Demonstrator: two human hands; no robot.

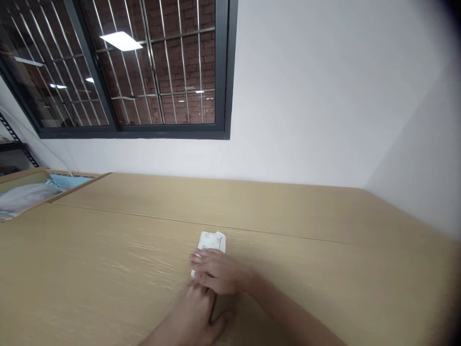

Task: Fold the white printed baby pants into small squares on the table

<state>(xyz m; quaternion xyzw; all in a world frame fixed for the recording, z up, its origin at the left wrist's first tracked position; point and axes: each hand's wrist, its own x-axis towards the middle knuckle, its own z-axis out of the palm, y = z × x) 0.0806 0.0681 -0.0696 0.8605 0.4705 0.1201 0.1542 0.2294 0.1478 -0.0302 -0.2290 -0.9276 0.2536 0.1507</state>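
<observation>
— Pressing it flat, are they?
— Seems so. Left hand [196, 312] rests open at the near end; right hand [216, 275] lies open-fingered across the white packet [213, 240], not gripping it, mid-table [324, 269].
— Next?
— Lifting it would need fingers under an edge.

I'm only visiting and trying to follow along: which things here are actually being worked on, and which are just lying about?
In hand:
- small white packet with print on it, lying on the wooden table
- right hand resting flat on the packet
- left hand just below, touching the right hand

Lying about:
- wooden tray at far left, holding pale cloth
- barred window behind
</observation>
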